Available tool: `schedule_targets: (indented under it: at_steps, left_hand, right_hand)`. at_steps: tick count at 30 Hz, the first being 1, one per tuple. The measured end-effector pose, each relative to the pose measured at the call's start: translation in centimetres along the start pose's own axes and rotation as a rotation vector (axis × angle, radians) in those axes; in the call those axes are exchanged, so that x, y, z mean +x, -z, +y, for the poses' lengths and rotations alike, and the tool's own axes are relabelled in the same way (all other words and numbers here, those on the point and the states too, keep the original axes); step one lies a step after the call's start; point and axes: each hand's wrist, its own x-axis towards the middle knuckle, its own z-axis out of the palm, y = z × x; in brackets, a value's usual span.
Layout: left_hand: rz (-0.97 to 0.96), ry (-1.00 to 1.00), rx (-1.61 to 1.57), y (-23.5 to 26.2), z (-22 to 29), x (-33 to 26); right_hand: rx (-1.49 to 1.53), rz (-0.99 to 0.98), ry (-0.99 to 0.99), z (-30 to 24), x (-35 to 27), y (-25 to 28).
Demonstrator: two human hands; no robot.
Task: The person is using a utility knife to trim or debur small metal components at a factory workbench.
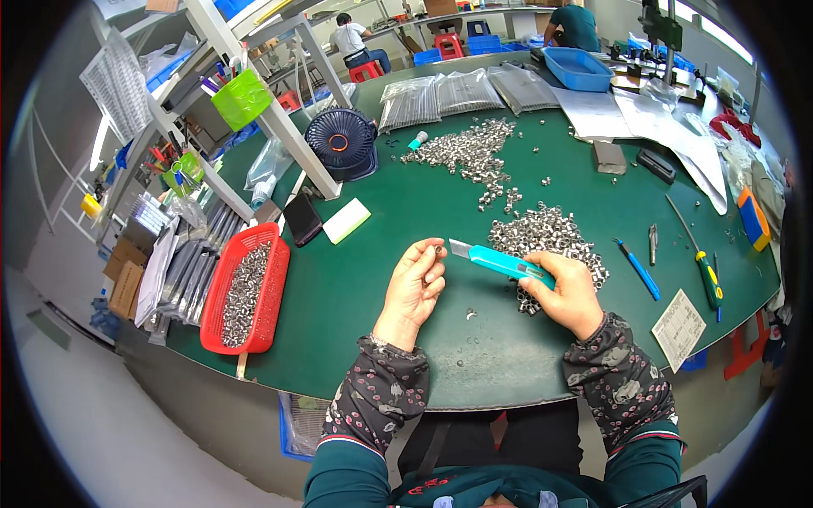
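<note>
In my right hand point(569, 292) is a teal utility knife point(498, 261), its blade out and pointing left. My left hand point(410, 292) is closed, thumb and fingertips pinching a small metal ring point(439, 249) just left of the blade tip. Blade and ring look very near each other; I cannot tell whether they touch. Behind and partly under my right hand lies a heap of short shiny metal sleeves point(542, 230). Farther back spreads a second, looser heap of similar sleeves point(466, 152). Small scraps point(471, 313) lie on the green tabletop point(381, 212) between my forearms.
At the left edge stands a red basket point(275, 309) of small metal parts, near a phone point(302, 219) and a sticky-note pad point(346, 221). A fan point(340, 142) sits behind. To the right lie a blue-handled tool point(639, 271), a screwdriver point(706, 275) and a printed card point(678, 329).
</note>
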Motion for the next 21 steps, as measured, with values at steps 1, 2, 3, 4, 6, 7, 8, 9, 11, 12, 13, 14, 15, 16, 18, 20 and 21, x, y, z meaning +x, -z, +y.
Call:
schedule_targets:
  at_steps: [1,2,3,4,6,7,8,9,11,12,13,14,15,16,18,20,21]
  left_hand:
    - [-0.006,0.0,0.002,0.15,-0.04,0.07]
    - [-0.007,0.0,0.0,0.2,-0.04,0.12]
    - [-0.007,-0.006,0.016,0.18,-0.05,0.19]
    - [-0.007,-0.011,0.032,0.15,-0.08,0.24]
    - [-0.002,-0.007,0.034,-0.11,-0.04,0.16]
    - [0.003,-0.004,0.039,-0.19,-0.03,0.13]
    - [0.002,-0.002,0.038,-0.17,-0.06,0.15]
    - [-0.014,0.003,0.04,-0.12,-0.12,0.17]
    - [-0.031,0.01,0.042,0.08,-0.24,0.24]
    - [-0.061,0.02,0.051,0.31,-0.31,0.26]
    - [-0.09,0.03,0.061,0.4,-0.34,0.25]
    - [-0.089,0.031,0.061,0.35,-0.38,0.21]
    - [-0.038,0.037,0.041,0.13,-0.36,0.14]
    - [0.013,0.042,0.022,0.01,-0.33,0.1]
    - [0.003,0.03,0.039,0.07,-0.21,0.11]
    - [-0.007,0.018,0.058,-0.03,-0.07,0.08]
    - [0.005,0.004,0.091,-0.32,0.0,0.01]
  right_hand:
    - [-0.002,-0.001,0.001,-0.08,0.05,-0.04]
    - [0.008,-0.021,-0.004,-0.15,0.08,-0.07]
    - [0.019,-0.041,-0.009,-0.16,0.1,-0.07]
    - [0.017,-0.042,-0.01,-0.07,0.09,-0.11]
    - [0.014,-0.078,-0.031,0.17,0.06,-0.23]
    - [0.013,-0.078,-0.033,0.14,0.07,-0.21]
    - [0.01,-0.091,-0.033,0.04,0.1,-0.17]
    - [0.006,-0.103,-0.033,-0.06,0.11,-0.13]
    - [0.02,-0.116,-0.044,-0.25,0.18,0.04]
    - [0.036,-0.13,-0.052,-0.27,0.16,0.04]
    - [0.037,-0.13,-0.053,-0.19,0.09,-0.06]
    - [0.034,-0.06,-0.015,-0.07,0.0,-0.25]
    - [0.032,0.011,0.025,-0.02,-0.04,-0.33]
    - [0.032,0.01,0.026,-0.05,0.03,-0.21]
    - [0.052,0.067,-0.017,-0.06,0.24,0.13]
    - [0.036,0.076,0.017,0.22,0.17,-0.16]
    - [0.019,0.085,0.049,0.32,0.11,-0.24]
